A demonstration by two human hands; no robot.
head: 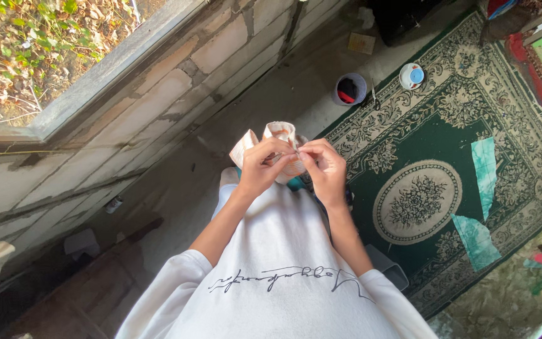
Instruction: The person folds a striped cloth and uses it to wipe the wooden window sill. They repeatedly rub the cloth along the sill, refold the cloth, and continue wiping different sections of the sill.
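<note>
Both my hands are raised in front of my white shirt, holding a small folded piece of pale cloth with orange-pink trim (281, 133). My left hand (263, 164) grips its lower left part, thumb and fingers pinched toward the middle. My right hand (325, 168) pinches the same spot from the right; fingertips of both hands nearly touch. Whether a needle or thread is between the fingers is too small to tell. Part of the cloth is hidden behind my fingers.
A green patterned carpet (509, 113) covers the floor on the right, with two turquoise fabric scraps (485, 164) on it. A grey cup (350, 89) and a small white-and-blue container (411, 75) stand near its edge. A block wall and window ledge (114, 69) run along the left.
</note>
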